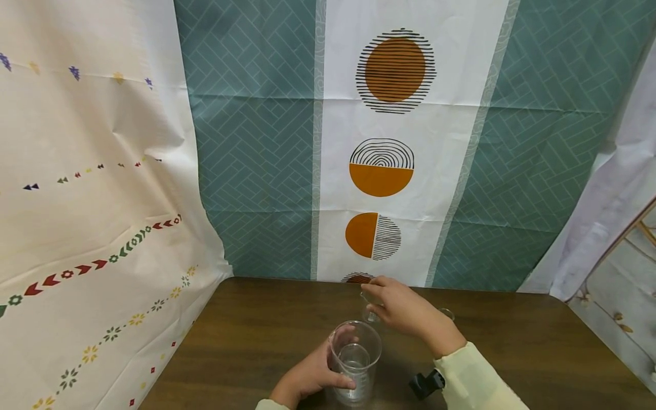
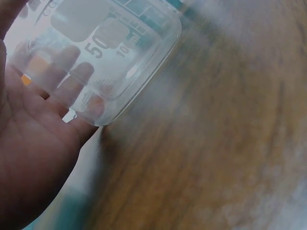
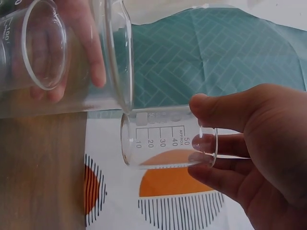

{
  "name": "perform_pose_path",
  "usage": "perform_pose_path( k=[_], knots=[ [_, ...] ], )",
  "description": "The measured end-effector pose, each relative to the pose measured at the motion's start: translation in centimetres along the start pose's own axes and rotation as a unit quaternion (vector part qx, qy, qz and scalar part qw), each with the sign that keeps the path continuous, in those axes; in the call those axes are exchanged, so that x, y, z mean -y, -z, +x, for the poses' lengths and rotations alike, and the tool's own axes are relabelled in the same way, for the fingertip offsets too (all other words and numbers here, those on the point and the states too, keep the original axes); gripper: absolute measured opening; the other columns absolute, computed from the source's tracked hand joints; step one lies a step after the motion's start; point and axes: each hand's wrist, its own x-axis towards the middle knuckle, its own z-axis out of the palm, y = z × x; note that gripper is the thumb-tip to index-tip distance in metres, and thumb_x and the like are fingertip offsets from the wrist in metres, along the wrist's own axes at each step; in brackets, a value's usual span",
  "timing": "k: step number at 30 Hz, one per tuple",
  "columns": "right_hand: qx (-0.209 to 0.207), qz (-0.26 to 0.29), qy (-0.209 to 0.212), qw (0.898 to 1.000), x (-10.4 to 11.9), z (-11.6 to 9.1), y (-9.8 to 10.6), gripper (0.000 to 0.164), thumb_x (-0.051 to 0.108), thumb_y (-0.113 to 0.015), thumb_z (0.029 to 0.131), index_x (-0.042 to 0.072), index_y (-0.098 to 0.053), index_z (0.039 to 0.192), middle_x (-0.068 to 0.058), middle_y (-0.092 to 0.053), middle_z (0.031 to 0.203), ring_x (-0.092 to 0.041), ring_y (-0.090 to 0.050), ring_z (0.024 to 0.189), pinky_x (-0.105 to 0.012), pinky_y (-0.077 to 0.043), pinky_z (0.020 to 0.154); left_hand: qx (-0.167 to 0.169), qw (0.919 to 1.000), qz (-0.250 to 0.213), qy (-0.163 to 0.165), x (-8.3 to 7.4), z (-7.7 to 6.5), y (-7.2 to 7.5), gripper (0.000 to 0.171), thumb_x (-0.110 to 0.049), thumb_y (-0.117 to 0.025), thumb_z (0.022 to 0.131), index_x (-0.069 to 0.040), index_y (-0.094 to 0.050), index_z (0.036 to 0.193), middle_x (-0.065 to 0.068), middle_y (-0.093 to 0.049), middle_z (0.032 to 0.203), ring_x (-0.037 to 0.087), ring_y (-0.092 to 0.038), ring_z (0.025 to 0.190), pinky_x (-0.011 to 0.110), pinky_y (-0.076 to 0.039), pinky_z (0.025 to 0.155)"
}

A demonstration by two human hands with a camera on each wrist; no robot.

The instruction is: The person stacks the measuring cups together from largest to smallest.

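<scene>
A large clear beaker stands on the table in the head view, and a smaller beaker sits nested inside it. My left hand grips the large beaker round its side, thumb in front and fingers behind. Markings on the glass show in the left wrist view. My right hand pinches a small 50 ml beaker by its rim from above. This beaker hangs upright, its base near the height of the large beaker's rim and close beside it in the right wrist view.
Another round glass rim shows on the wooden table, partly behind my right forearm. A black wrist camera sticks out from the right sleeve. Patterned cloths hang behind and beside the table.
</scene>
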Motion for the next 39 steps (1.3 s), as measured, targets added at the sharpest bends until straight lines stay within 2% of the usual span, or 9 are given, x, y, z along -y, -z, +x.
perform_pose_path(
  k=[10,19,29,31,34,39],
  knots=[
    [-0.012,-0.007,0.017,1.0,0.1,-0.4,0.5,0.045,0.023,-0.067,0.091,0.005,-0.059,0.131,-0.012,-0.061,0.124,-0.027,-0.06,0.112,-0.044,-0.049,0.096,0.005,0.9999,-0.008,-0.005,0.1,0.4,-0.1,0.09,-0.017,-0.085,0.073,-0.026,-0.031,0.145,0.009,-0.045,0.146,0.009,-0.043,0.133,0.021,-0.041,0.101],
    [-0.023,-0.012,0.038,0.999,0.9,-0.5,0.8,0.043,0.022,-0.067,0.092,0.004,-0.059,0.13,-0.012,-0.062,0.123,-0.027,-0.06,0.111,-0.043,-0.049,0.096,0.017,0.9996,-0.014,-0.014,0.7,0.1,-0.1,0.091,-0.016,-0.084,0.075,-0.022,-0.029,0.146,0.011,-0.045,0.144,0.012,-0.047,0.128,0.022,-0.041,0.101],
    [-0.034,-0.018,0.062,0.997,1.7,-0.2,1.1,0.043,0.026,-0.065,0.093,0.006,-0.059,0.131,-0.01,-0.062,0.122,-0.023,-0.061,0.108,-0.04,-0.051,0.092,0.022,0.9983,-0.017,-0.052,0.9,0.1,0.2,0.092,-0.019,-0.084,0.075,-0.022,-0.028,0.148,0.012,-0.045,0.145,0.015,-0.047,0.13,0.024,-0.041,0.102],
    [-0.031,-0.016,0.064,0.997,1.8,-0.2,1.3,0.043,0.025,-0.065,0.093,0.006,-0.058,0.132,-0.01,-0.062,0.122,-0.022,-0.061,0.108,-0.04,-0.051,0.092,0.021,0.9984,-0.014,-0.051,0.8,0.0,0.3,0.092,-0.018,-0.084,0.075,-0.021,-0.028,0.148,0.014,-0.045,0.145,0.016,-0.046,0.13,0.024,-0.041,0.102],
    [-0.025,-0.011,0.059,0.998,2.0,-0.2,1.4,0.044,0.026,-0.064,0.094,0.007,-0.058,0.132,-0.008,-0.061,0.124,-0.02,-0.06,0.109,-0.038,-0.051,0.093,0.02,0.9992,-0.012,-0.031,0.6,0.2,0.4,0.092,-0.019,-0.084,0.075,-0.024,-0.028,0.148,0.012,-0.045,0.145,0.015,-0.045,0.131,0.024,-0.04,0.103],
    [-0.024,-0.002,0.069,0.997,2.3,-0.3,1.4,0.043,0.026,-0.065,0.093,0.008,-0.059,0.131,-0.006,-0.061,0.125,-0.019,-0.058,0.111,-0.037,-0.05,0.094,0.021,0.9991,-0.006,-0.037,0.6,0.3,0.4,0.091,-0.02,-0.084,0.075,-0.024,-0.028,0.148,0.012,-0.044,0.145,0.015,-0.044,0.132,0.024,-0.041,0.102]
  ],
)
